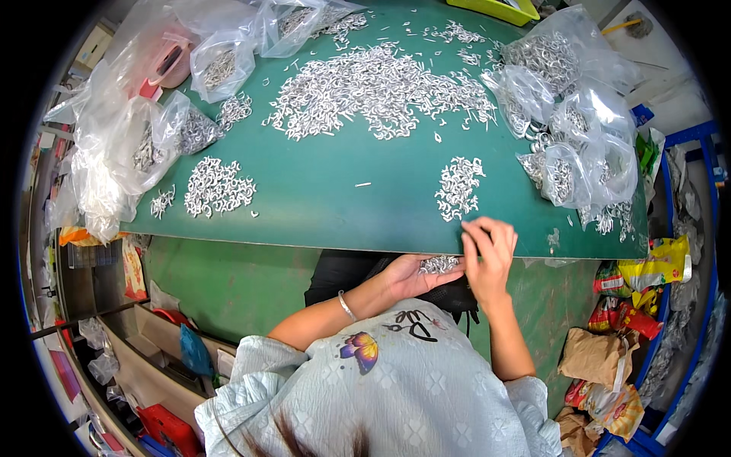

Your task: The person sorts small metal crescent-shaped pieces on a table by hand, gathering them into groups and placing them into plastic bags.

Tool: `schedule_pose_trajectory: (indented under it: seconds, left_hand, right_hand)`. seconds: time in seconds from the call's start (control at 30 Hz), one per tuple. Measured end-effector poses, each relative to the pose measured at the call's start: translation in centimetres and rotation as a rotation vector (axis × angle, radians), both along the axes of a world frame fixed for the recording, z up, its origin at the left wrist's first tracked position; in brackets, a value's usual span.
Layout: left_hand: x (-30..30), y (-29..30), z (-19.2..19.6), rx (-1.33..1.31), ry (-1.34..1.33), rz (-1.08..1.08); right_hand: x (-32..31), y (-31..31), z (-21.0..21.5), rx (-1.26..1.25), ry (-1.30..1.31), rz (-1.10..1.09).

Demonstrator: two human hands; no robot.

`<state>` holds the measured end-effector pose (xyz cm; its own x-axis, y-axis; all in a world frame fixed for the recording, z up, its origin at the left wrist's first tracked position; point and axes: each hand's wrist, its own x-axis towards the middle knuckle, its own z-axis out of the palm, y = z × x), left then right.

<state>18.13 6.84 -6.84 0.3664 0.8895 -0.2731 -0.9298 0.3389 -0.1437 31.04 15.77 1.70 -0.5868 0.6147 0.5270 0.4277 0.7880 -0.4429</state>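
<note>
My left hand [407,277] is palm up and cupped just below the table's near edge. A heap of small silvery curved metal pieces [439,264] lies in it. My right hand [491,247] is at the table edge beside it, fingers bent and thumb drawn close to the fingertips; anything between them is too small to make out. Just beyond its fingertips a small pile of the same metal pieces [459,188] rests on the green table [320,190].
A large heap of metal pieces [373,90] covers the table's far middle, and a smaller pile [219,186] lies at left. Clear plastic bags of pieces [563,171] stand at right; more bags [114,167] crowd the left. A blue shelf rack [708,228] is at far right.
</note>
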Motion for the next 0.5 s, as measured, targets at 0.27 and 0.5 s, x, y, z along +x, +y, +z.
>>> schedule_pose_trajectory:
  seconds: [0.27, 0.5]
  left_hand:
    - [-0.5, 0.1, 0.8, -0.006, 0.071, -0.048]
    - [0.2, -0.2, -1.3, -0.012, -0.057, -0.005]
  right_hand:
    - [-0.8, 1.8, 0.4, -0.041, -0.200, -0.027]
    - [1.0, -1.7, 1.5, -0.135, -0.191, 0.136]
